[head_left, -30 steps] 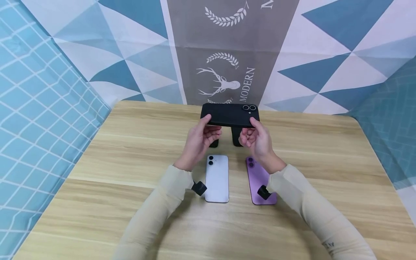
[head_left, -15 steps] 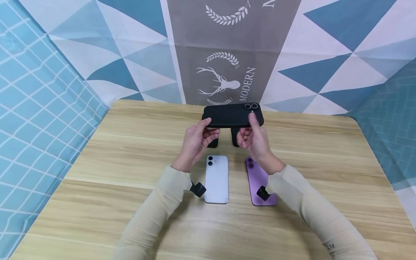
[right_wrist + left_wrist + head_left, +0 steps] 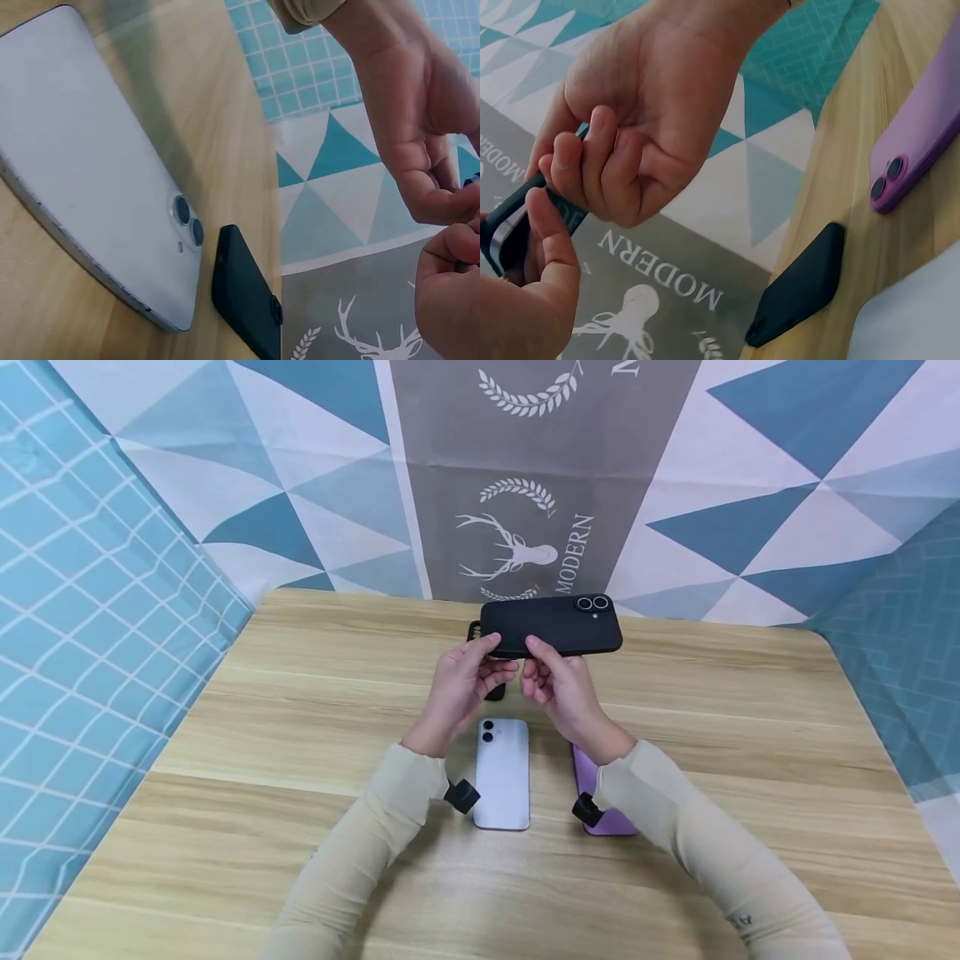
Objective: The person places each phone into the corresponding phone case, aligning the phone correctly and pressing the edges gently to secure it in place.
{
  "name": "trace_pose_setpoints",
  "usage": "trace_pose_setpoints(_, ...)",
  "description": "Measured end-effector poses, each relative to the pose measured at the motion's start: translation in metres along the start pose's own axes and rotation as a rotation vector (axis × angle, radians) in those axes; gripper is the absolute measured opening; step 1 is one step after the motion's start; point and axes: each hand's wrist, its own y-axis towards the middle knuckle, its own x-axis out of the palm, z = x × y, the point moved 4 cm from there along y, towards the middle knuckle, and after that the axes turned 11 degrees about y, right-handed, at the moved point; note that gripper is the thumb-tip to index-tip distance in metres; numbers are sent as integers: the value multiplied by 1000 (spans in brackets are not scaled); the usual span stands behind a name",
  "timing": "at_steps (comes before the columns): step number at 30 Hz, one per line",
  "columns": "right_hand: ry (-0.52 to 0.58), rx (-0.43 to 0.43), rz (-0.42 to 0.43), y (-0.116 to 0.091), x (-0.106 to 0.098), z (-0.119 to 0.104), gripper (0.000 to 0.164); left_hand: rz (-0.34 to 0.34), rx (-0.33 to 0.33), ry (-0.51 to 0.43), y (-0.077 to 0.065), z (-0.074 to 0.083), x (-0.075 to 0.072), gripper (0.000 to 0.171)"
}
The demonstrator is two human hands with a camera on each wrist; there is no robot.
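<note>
A phone in a black case (image 3: 566, 625) is held up above the far part of the table, camera end to the right. My left hand (image 3: 463, 693) pinches its near edge at the left end, thumb on the back. The thumb of my right hand (image 3: 566, 692) presses the back near the middle of that edge, fingers curled underneath. In the left wrist view a silvery strip (image 3: 508, 231) shows inside the black rim beside my left thumb. Below the hands lie a white phone (image 3: 502, 777) and a purple phone (image 3: 611, 822), partly under my right wrist.
A black phone case (image 3: 495, 692) lies behind my left hand, partly covered by the held phone; it shows also as a black case (image 3: 244, 292) in the right wrist view. Another black case (image 3: 802, 285) lies near the purple phone. A patterned cloth wall (image 3: 360, 527) borders the table (image 3: 225, 727).
My right hand has slid left along the phone's near edge, toward my left hand. The held phone has shifted slightly right, uncovering the top of the black case at left.
</note>
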Motion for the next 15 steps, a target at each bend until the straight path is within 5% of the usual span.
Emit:
trace_pose_setpoints(8,20,-3,-4,2,-4,-5,45,-58,-10,125,0,5,-3,19)
trace_pose_setpoints(15,42,56,-4,2,-6,-4,33,-115,-40,131,-1,3,-3,18)
